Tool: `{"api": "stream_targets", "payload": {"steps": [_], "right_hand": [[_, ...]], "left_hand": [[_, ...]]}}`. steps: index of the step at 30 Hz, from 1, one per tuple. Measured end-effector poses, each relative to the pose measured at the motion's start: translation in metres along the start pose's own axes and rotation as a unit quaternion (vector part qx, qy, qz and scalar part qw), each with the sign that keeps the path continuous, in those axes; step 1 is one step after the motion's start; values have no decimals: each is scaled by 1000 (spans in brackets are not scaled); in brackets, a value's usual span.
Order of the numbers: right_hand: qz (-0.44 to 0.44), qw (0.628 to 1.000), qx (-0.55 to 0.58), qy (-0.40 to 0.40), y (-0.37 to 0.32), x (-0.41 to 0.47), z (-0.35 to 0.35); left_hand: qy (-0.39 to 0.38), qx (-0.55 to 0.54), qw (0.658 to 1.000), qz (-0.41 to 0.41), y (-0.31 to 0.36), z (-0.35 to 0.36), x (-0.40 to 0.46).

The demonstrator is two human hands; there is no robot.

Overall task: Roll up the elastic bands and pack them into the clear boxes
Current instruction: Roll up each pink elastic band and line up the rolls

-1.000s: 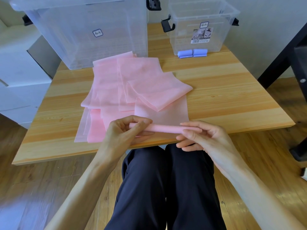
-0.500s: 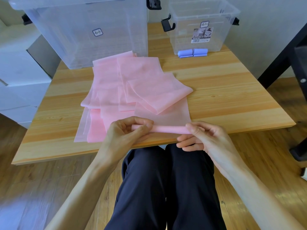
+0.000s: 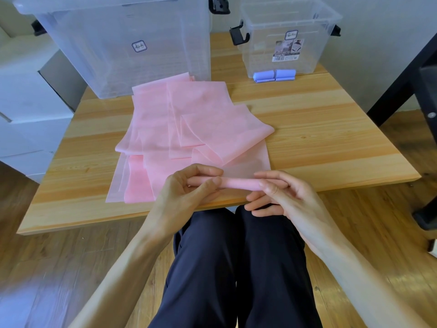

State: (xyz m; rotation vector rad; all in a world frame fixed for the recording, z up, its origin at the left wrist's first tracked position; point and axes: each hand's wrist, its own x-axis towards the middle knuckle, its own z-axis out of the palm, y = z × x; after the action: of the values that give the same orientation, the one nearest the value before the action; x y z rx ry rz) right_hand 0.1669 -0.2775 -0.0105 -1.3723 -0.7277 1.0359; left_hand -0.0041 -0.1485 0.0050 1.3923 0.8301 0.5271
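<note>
Pink elastic band [image 3: 201,129] lies spread across the desk [image 3: 331,143], its near end wound into a thin roll [image 3: 238,183] at the front edge. My left hand [image 3: 186,192] and right hand [image 3: 281,197] each pinch one end of that roll. Rolling has barely begun; next I should turn it evenly away from me. Behind, the small clear box [image 3: 290,36] seems to hold a blue roll [image 3: 274,75], and the large clear box [image 3: 123,43] looks empty.

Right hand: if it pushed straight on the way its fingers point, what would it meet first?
Likely the left hand: the right hand points leftward along the pink roll both hold. Depth unclear.
</note>
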Motion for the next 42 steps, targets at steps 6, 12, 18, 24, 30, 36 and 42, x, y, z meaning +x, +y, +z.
{"api": "stream_targets", "payload": {"steps": [6,12,18,24,30,36,42], "right_hand": [[4,1000,13,-3,1,1,2],[2,999,29,-16,1,2,3],[-2,1000,24,-4,0,3,-1],[9,1000,1,6,0,2,-2],[8,1000,20,3,1,0,-1],[9,999,25,27,2,0,-1],[6,1000,4,-12,2,-5,1]], "left_hand": [[10,-13,1000,7,0,0,-1],[18,-20,1000,6,-4,-2,-1],[34,-43,999,0,-3,-7,1],[1,-42,999,-23,-3,-5,-2],[-10,-30,999,-20,-3,-3,-4],[-15,-17,1000,-16,-5,-2,-6],[-9,3,1000,-7,-7,0,-8]]}}
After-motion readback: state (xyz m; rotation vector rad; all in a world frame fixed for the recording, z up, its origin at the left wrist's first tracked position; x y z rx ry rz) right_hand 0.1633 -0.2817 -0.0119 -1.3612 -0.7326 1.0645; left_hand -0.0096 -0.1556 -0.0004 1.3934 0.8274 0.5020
